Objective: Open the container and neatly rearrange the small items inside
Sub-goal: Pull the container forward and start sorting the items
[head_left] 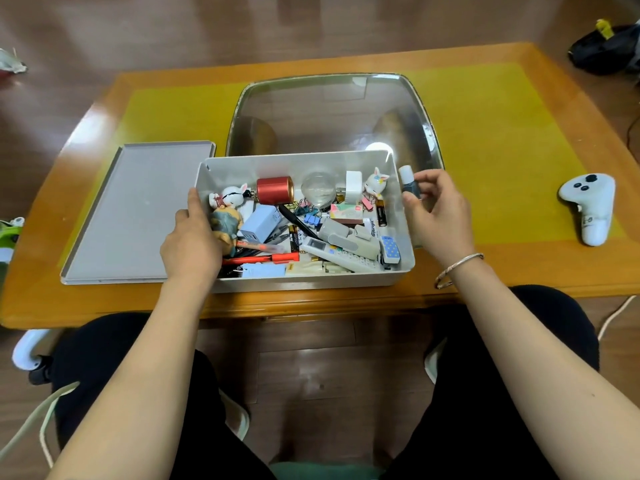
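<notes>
Room: wood floor, orange bench (104, 299) with yellow mat and a glass pane in the middle; I sit at its near edge.
Container: white open bin (403, 268), right in front of me, between my two hands; full of loose clutter.
Lid: grey lid (131, 216) flat on the bench, just outside my left fingers, touching the bin's left side.
Left hand (192, 247): fingers curled over the bin's left wall, thumb up along the rim; fingertips hidden among the items near a figurine (227, 223), so I cannot tell if I hold anything besides the wall.
Right hand (440, 216): just outside the bin's right wall; thumb and fingers pinch a small dark bottle (410, 183) with a pale cap, lifted clear of the bin, roughly upright.
Inside, off my left fingertips: red can (275, 190), blue charger (259, 225), red pens (263, 258).
Inside, toward my right fingers: remote (341, 256), battery (381, 213), rabbit toy (375, 180), binder clips.
Stage: lid off, sorting looks barely begun, pile unsorted.
Risk 1: bottle pinched only near its top; light pinch could slip, and it drops on the glass pane or rolls off the bench.
Risk 2: cap may be loose; tilting could leak, cannot tell.
Risk 3: left fingers digging in could snag pens or clips and flick items over the wall.
Risk 4: bin sits near the bench's front edge; a pull toward me could tip it into my lap.
Also: white controller (588, 209) on the mat, well beyond my right fingers.
</notes>
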The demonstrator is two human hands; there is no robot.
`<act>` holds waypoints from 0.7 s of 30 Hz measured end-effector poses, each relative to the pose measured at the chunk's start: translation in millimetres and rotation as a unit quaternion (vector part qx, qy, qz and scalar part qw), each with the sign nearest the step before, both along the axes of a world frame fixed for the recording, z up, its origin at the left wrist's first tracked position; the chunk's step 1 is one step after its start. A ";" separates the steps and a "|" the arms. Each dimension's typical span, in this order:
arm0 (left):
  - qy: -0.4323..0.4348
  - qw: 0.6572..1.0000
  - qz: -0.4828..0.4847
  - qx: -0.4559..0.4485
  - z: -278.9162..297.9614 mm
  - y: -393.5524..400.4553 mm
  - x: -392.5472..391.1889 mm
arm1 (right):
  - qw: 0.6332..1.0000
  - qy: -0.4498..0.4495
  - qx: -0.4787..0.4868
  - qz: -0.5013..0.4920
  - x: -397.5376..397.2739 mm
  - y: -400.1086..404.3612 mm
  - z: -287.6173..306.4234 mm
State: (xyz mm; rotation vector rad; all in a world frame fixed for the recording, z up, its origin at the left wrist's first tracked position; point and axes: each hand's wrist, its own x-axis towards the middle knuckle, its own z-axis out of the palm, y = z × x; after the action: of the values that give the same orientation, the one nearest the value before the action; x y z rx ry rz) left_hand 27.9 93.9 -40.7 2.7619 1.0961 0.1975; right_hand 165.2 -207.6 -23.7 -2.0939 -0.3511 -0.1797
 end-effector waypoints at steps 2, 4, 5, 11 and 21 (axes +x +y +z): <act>0.000 1.000 -0.005 0.006 -0.8 -1.7 -1.7 | 0.999 -0.008 -0.035 0.026 -6.0 6.6 -1.0; -0.006 1.000 -0.011 0.005 -0.2 -2.1 -2.8 | 0.996 -0.023 -0.077 0.023 -10.2 12.2 -2.5; -0.011 1.000 -0.012 0.002 0.4 -2.1 -3.1 | 0.995 -0.028 -0.093 0.019 -11.7 15.2 -3.1; -0.067 0.998 -0.012 -0.008 8.1 -11.2 -2.7 | 0.993 -0.031 -0.110 0.016 -18.2 24.5 -6.6; -0.126 0.922 -0.350 -0.109 15.0 -112.8 42.4 | 0.995 -0.051 -0.085 0.024 -20.1 22.5 -8.5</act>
State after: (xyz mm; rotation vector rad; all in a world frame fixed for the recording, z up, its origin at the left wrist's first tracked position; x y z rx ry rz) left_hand 70.3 -18.9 -25.7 2.6291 0.0304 0.2978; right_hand 145.0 -185.1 -32.2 -2.2472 -0.4928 -0.2368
